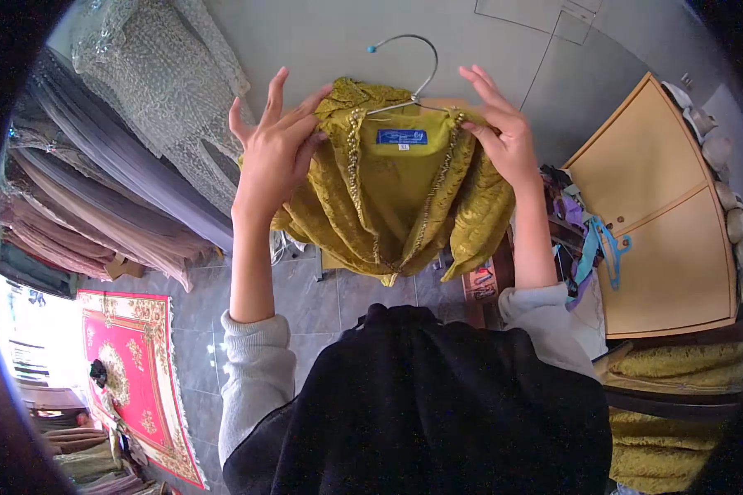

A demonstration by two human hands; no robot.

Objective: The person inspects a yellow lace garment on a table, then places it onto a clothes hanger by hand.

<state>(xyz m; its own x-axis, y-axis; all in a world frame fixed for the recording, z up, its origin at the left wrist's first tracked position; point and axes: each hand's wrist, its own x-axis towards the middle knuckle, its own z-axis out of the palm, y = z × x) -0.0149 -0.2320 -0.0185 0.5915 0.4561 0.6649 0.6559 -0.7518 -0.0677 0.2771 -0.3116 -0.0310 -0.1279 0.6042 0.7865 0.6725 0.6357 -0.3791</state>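
Note:
A mustard-yellow beaded garment [392,198] with a blue neck label [401,137] hangs on a metal wire hanger [411,70], held up in front of me. My left hand [274,153] grips the garment's left shoulder, thumb and fingers pinching the fabric. At the right shoulder my right hand [498,132] pinches the beaded collar edge, other fingers spread. The hanger's hook rises above the collar between both hands. A black cloth [437,404] drapes over my forearms below.
Lace and grey dresses [132,124] hang on a rack at the left. A wooden cabinet [660,223] stands at the right, with blue plastic hangers [603,243] beside it. More yellow fabric [677,412] lies at lower right. A red patterned rug [140,371] covers the tiled floor at lower left.

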